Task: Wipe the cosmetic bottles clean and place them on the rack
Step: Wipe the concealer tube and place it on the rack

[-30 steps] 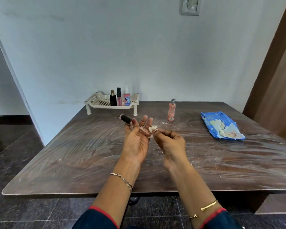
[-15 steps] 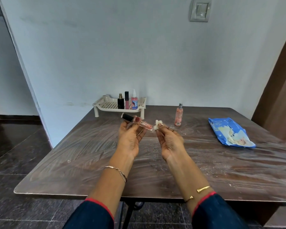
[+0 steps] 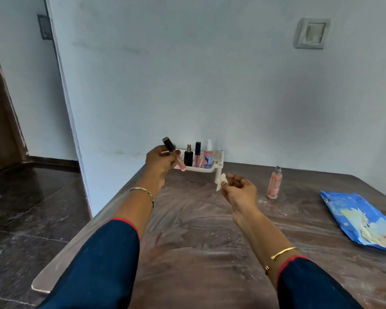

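My left hand [image 3: 162, 160] grips a slim pink lip gloss tube with a black cap [image 3: 168, 144], held tilted at the left end of the white rack [image 3: 210, 169]. Three bottles stand in the rack: a black perfume bottle [image 3: 188, 156], a pink gloss tube [image 3: 197, 154] and a pink spray bottle [image 3: 208, 155]. My right hand [image 3: 237, 191] pinches a small white wipe [image 3: 222, 181] just in front of the rack's right leg. A peach spray bottle [image 3: 274, 186] stands alone on the table to the right.
A blue pack of wipes [image 3: 359, 221] lies at the right on the dusty brown table [image 3: 198, 241]. The rack stands at the table's back edge against the pale wall. Dark tiled floor lies to the left, beyond the table's edge.
My left hand has carried the gloss tube away from the wipe, forward and left to the rack. The right hand stayed behind with the wipe. The camera has turned left.
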`<action>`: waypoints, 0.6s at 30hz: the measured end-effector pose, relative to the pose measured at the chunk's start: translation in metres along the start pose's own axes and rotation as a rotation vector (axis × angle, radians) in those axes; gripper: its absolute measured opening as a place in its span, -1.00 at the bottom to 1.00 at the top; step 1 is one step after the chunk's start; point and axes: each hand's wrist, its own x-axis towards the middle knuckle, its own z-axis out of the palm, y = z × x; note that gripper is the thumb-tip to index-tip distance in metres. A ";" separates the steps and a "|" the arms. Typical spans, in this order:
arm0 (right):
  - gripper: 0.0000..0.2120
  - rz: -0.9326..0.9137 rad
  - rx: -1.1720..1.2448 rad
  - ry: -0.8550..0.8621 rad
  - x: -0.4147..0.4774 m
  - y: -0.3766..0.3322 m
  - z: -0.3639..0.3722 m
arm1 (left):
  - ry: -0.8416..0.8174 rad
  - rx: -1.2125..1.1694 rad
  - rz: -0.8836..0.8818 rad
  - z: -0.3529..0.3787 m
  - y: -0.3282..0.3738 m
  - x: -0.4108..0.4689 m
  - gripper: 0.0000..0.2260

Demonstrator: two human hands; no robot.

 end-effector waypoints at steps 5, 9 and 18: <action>-0.78 0.008 -0.085 -0.022 0.032 0.010 0.019 | 0.055 0.258 0.067 0.003 -0.005 0.056 -0.79; -0.82 0.056 -0.019 -0.080 0.052 0.016 0.032 | 0.067 0.478 0.148 0.008 -0.012 0.081 -0.69; -0.83 0.079 -0.030 -0.139 0.084 0.033 0.031 | -0.029 0.778 0.198 0.012 -0.037 0.116 -0.63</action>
